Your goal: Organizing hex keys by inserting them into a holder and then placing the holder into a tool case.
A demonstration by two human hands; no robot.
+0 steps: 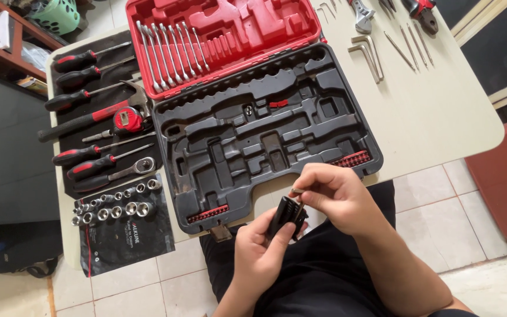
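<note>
Your left hand grips the small, light, rigid bit holder by its sides; right hand fingertips pinch a slippery bit.

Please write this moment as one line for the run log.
left hand: holds black bit holder | right hand: fingers pinch small bit at holder top | open tool case: on table

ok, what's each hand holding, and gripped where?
Left hand grips a small black bit holder by its lower body. Right hand pinches a small bit at the holder's top, between thumb and fingertips.
</note>
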